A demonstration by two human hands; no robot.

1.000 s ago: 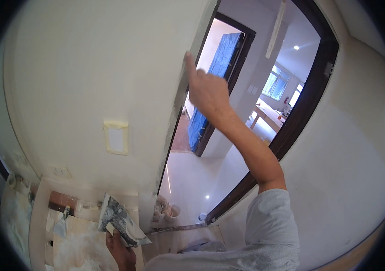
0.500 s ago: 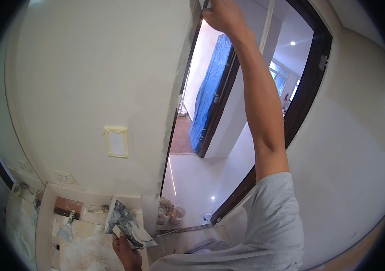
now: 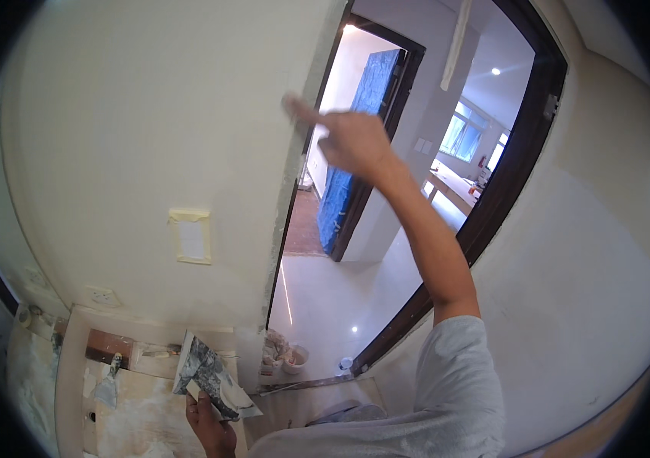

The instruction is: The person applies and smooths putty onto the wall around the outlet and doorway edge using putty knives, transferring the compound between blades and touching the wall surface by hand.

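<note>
My right hand (image 3: pixel 355 143) is raised at the wall edge (image 3: pixel 306 126) beside the doorway. Its index finger stretches out to the left, its tip blurred at or close to that edge; the other fingers are bent, and I see no tool in them. Low in front of me, my left hand (image 3: pixel 209 427) grips a plastering trowel (image 3: pixel 214 374) by its pale handle. Grey and white putty is smeared over the trowel's flat metal face. A putty knife (image 3: pixel 108 388) lies on the stained board (image 3: pixel 138 412) to its left.
A dark door frame (image 3: pixel 485 221) surrounds the opening on the right. Beyond it stands a door covered in blue plastic sheet (image 3: pixel 340 191). A bucket (image 3: pixel 295 359) is on the floor by the threshold. The wall holds a taped-over plate (image 3: pixel 190 238) and a socket (image 3: pixel 103 296).
My right hand has come down from the top of the doorway edge to about mid-height, index finger now stretched toward the wall. My left hand still holds the trowel in nearly the same place.
</note>
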